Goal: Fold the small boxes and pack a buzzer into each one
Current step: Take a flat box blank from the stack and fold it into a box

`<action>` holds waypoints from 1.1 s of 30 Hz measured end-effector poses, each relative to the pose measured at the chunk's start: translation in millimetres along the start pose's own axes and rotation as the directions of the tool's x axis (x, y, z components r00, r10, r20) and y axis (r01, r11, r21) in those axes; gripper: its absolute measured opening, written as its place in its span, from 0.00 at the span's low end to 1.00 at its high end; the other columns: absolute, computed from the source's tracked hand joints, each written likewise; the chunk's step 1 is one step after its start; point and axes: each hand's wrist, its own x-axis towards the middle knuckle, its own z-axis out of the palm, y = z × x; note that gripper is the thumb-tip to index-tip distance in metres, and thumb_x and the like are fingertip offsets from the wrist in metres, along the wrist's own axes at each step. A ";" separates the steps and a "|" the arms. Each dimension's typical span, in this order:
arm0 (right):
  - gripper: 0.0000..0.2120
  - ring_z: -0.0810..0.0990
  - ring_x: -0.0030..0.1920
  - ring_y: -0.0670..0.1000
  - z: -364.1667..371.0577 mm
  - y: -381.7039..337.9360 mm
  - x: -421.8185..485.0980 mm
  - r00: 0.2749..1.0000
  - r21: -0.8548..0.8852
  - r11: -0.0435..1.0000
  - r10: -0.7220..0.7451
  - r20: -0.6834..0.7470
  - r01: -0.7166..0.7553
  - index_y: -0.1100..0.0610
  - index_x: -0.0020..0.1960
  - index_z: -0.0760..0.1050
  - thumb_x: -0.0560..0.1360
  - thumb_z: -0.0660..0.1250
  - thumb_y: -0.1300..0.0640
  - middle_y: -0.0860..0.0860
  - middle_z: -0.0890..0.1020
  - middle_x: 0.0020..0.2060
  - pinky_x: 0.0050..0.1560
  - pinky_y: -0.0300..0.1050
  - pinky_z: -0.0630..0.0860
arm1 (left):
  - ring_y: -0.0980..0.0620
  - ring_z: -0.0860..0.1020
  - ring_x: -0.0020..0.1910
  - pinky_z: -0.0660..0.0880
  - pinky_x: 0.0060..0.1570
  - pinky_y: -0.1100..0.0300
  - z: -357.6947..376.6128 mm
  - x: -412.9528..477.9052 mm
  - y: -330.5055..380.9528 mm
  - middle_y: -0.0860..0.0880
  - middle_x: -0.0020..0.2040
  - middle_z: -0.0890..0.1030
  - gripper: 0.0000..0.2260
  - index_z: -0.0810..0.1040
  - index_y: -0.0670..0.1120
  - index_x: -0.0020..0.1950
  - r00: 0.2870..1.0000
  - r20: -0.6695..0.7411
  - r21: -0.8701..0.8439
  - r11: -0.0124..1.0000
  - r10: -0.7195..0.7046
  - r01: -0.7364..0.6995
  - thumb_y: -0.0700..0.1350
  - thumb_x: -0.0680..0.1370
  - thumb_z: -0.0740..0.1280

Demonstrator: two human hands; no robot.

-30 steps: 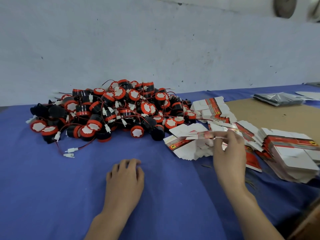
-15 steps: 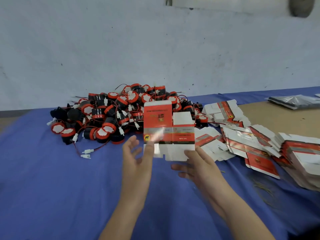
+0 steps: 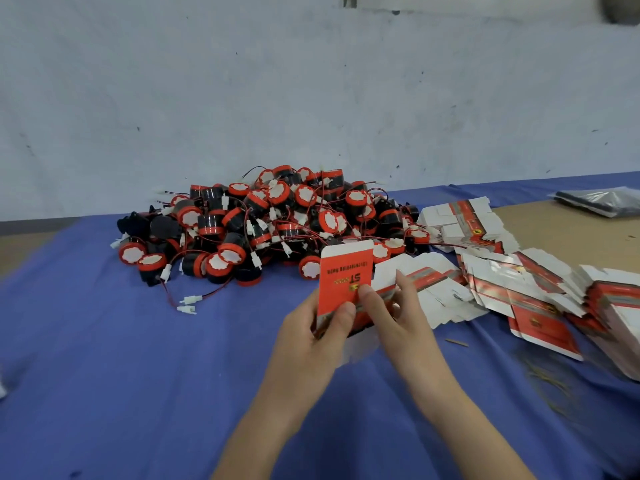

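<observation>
Both hands meet just right of centre, close together, each clamped on one small red-and-white cardboard box (image 3: 346, 271) held above the blue cloth (image 3: 104, 375). The left hand (image 3: 304, 337) grips the box's lower left edge, thumb pressed on the red printed face. The right hand (image 3: 405, 320) pinches the right side, thumb on the face and fingers behind. The box stands upright with a white flap at twelve o'clock; its lower end is blurred. From the hands, a heap of black cylindrical buzzers with red rims and white labels (image 3: 277, 223) lies at eleven o'clock. Flat red-and-white box blanks (image 3: 502, 282) spread from two to three o'clock. Farther out at two o'clock, a grey plastic bag (image 3: 599, 200) rests on a brown board (image 3: 571, 237).
</observation>
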 end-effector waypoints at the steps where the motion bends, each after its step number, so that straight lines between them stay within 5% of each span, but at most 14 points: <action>1: 0.12 0.82 0.51 0.38 1.3 -0.8 -0.5 1.000 0.006 1.000 -0.020 -0.001 0.020 0.33 0.58 0.73 0.75 0.67 0.40 0.39 0.85 0.48 0.48 0.30 0.75 | 0.57 0.83 0.50 0.76 0.46 0.71 -0.1 -0.4 1.1 0.60 0.52 0.85 0.14 0.80 0.67 0.58 0.999 0.040 -0.016 1.000 -0.006 0.007 0.47 0.83 0.64; 4: 0.11 0.83 0.46 0.38 4.6 -2.2 -2.6 0.998 0.035 0.998 -0.044 0.033 0.043 0.42 0.56 0.77 0.75 0.66 0.41 0.39 0.84 0.42 0.43 0.27 0.75 | 0.60 0.80 0.58 0.73 0.53 0.73 1.1 -1.8 4.5 0.59 0.57 0.84 0.14 0.81 0.61 0.61 0.991 0.136 -0.087 0.996 -0.010 0.022 0.44 0.83 0.63; 7: 0.17 0.84 0.46 0.40 7.4 -4.1 -3.3 0.999 0.061 0.998 -0.018 0.038 0.016 0.50 0.56 0.78 0.75 0.64 0.39 0.41 0.85 0.42 0.43 0.29 0.76 | 0.62 0.81 0.56 0.74 0.51 0.73 3.5 -3.0 3.9 0.58 0.57 0.84 0.14 0.80 0.58 0.63 0.986 0.169 -0.110 0.993 -0.013 0.032 0.45 0.80 0.64; 10: 0.22 0.84 0.47 0.40 5.8 -4.5 -4.4 1.000 0.079 0.997 0.016 0.026 -0.018 0.49 0.56 0.79 0.73 0.62 0.34 0.44 0.84 0.44 0.43 0.29 0.76 | 0.59 0.81 0.57 0.76 0.55 0.66 5.9 -4.3 -0.5 0.57 0.57 0.83 0.15 0.77 0.57 0.65 0.982 0.191 -0.063 0.998 -0.017 0.030 0.47 0.78 0.65; 14: 0.24 0.84 0.52 0.47 4.0 -4.2 -6.5 0.995 0.063 0.995 0.068 0.070 -0.073 0.47 0.56 0.79 0.73 0.62 0.29 0.47 0.85 0.47 0.52 0.41 0.79 | 0.55 0.80 0.58 0.78 0.59 0.58 7.2 -6.4 -6.8 0.54 0.58 0.82 0.14 0.76 0.57 0.64 0.984 0.176 -0.015 0.999 -0.025 0.028 0.49 0.78 0.66; 19: 0.23 0.84 0.54 0.47 4.9 -7.0 -7.2 0.989 0.008 0.996 0.083 0.120 -0.084 0.44 0.58 0.78 0.73 0.64 0.30 0.44 0.85 0.49 0.52 0.40 0.78 | 0.53 0.80 0.58 0.79 0.58 0.53 5.8 -6.8 -12.7 0.54 0.59 0.81 0.15 0.74 0.59 0.66 0.989 0.150 0.009 1.000 -0.010 0.008 0.49 0.80 0.66; 22: 0.25 0.83 0.59 0.52 5.5 -6.4 -8.6 0.984 0.046 0.993 0.103 0.146 -0.111 0.44 0.63 0.78 0.73 0.65 0.30 0.50 0.85 0.56 0.62 0.52 0.78 | 0.54 0.80 0.59 0.79 0.57 0.56 4.4 -6.3 -14.8 0.55 0.60 0.80 0.16 0.73 0.60 0.67 0.993 0.120 -0.007 1.000 0.002 -0.001 0.50 0.80 0.66; 27: 0.24 0.84 0.58 0.48 8.9 -10.3 -14.3 0.979 0.056 0.992 0.105 0.175 -0.116 0.41 0.61 0.80 0.72 0.65 0.29 0.48 0.86 0.56 0.62 0.51 0.78 | 0.60 0.81 0.56 0.77 0.50 0.71 1.1 -4.1 -16.0 0.61 0.58 0.81 0.22 0.69 0.63 0.66 0.999 0.045 -0.086 0.996 -0.024 0.028 0.56 0.75 0.72; 30: 0.24 0.84 0.58 0.47 8.0 -10.7 -14.2 0.982 0.090 0.987 0.116 0.150 -0.131 0.45 0.61 0.81 0.74 0.63 0.32 0.47 0.86 0.55 0.61 0.47 0.77 | 0.61 0.81 0.56 0.76 0.49 0.73 0.3 -2.8 -18.7 0.64 0.58 0.81 0.26 0.67 0.69 0.64 0.998 0.017 -0.122 0.991 -0.056 0.058 0.62 0.70 0.74; 33: 0.23 0.85 0.55 0.46 8.5 -10.0 -12.6 0.985 0.099 0.987 0.109 0.135 -0.123 0.47 0.60 0.82 0.74 0.60 0.35 0.46 0.87 0.53 0.50 0.38 0.80 | 0.62 0.81 0.56 0.76 0.48 0.73 -0.4 -0.3 -20.8 0.65 0.58 0.81 0.27 0.66 0.71 0.63 0.997 0.004 -0.136 0.988 -0.071 0.071 0.64 0.69 0.75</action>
